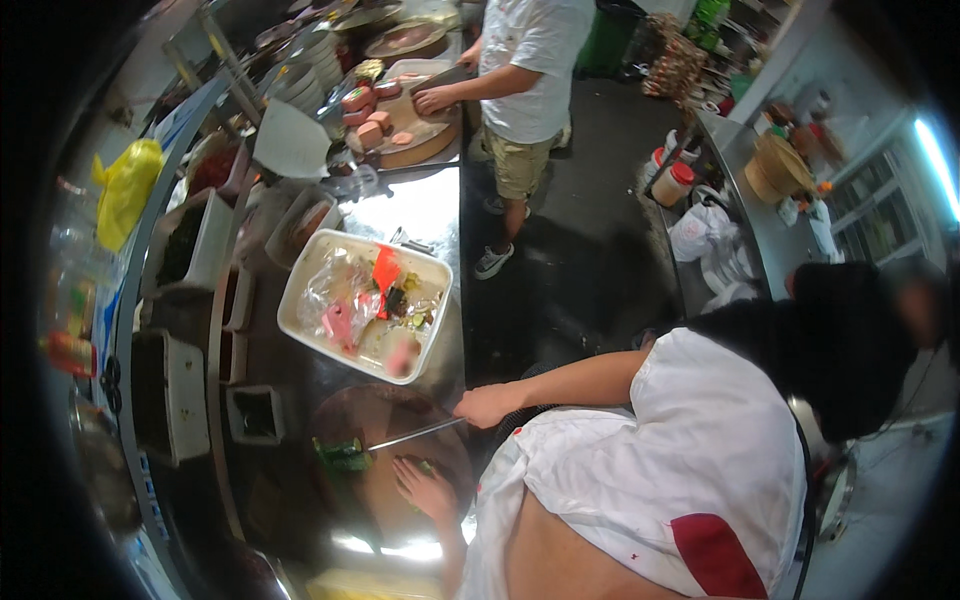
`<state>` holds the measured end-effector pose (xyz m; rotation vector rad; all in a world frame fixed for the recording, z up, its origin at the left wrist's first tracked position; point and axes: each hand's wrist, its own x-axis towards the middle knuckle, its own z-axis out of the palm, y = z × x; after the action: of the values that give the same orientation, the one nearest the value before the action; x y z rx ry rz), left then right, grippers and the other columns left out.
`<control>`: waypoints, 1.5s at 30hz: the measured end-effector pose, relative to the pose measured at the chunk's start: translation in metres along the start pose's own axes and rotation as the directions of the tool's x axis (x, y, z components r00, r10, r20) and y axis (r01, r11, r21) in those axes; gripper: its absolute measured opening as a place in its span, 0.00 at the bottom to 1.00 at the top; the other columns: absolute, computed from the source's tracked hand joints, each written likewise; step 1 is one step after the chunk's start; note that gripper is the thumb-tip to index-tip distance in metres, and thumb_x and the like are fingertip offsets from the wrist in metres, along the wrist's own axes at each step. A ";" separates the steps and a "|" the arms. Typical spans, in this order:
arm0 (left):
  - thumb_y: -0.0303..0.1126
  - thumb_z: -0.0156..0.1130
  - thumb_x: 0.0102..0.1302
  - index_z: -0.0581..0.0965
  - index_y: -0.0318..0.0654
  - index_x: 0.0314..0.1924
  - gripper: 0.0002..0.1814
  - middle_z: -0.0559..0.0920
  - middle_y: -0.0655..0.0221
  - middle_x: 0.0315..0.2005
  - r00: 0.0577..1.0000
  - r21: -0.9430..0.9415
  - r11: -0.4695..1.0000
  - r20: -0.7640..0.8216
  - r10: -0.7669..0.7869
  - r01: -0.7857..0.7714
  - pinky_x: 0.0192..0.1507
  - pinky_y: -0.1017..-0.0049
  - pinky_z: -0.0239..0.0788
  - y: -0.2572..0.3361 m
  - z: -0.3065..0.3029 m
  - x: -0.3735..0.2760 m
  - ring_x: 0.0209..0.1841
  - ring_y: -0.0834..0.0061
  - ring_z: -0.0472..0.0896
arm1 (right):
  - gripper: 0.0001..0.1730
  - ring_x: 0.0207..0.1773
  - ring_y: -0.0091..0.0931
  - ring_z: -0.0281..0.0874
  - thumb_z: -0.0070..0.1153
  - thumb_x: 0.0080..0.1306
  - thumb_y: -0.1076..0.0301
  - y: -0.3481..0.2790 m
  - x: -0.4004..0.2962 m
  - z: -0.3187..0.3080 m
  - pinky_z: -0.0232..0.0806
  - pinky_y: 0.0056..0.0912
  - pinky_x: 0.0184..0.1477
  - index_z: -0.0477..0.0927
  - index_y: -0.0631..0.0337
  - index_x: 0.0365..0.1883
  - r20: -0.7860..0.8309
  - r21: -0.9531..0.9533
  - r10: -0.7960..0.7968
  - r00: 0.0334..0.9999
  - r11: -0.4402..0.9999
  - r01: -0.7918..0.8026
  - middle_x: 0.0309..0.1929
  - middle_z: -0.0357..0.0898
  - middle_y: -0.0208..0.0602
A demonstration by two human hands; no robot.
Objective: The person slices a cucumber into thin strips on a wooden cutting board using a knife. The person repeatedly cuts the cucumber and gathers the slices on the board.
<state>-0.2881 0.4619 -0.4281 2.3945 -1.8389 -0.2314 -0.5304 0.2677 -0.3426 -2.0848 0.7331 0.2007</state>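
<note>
My right hand (487,405) is closed around the handle of a knife (416,435), whose blade reaches left across a round chopping board (386,405). Near the blade's far end lie green cucumber pieces (341,455), on the board's left part. My left hand (426,487) rests low over the board, palm down, on the near side of the blade. Bits of green show at its edges; whether the fingers grip them is hidden. Above the board stands a white plastic tub (292,322) with clear plastic wrap, red and pink scraps and vegetable trimmings.
Beyond the tub, a co-worker (532,82) holds a cleaver (442,77) over pink meat blocks (369,133) on another round board (405,156). White containers (196,397) line the counter's left side. A person in black (832,352) is at the right, near a steel shelf (757,172).
</note>
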 end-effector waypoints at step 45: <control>0.47 0.62 0.73 0.57 0.29 0.80 0.45 0.56 0.53 0.83 0.999 -0.088 0.995 0.013 -0.037 0.038 0.82 0.47 0.37 0.004 -0.025 -0.010 0.85 0.55 0.51 | 0.26 0.47 0.56 0.84 0.63 0.67 0.57 -0.008 -0.008 -0.002 0.77 0.59 0.49 0.76 0.65 0.58 0.078 -0.016 0.076 0.994 0.997 -0.075 0.41 0.86 0.61</control>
<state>-0.2894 0.4703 -0.4027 2.3751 -1.7506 -0.3231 -0.5321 0.2727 -0.3323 -2.0508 0.7655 0.3285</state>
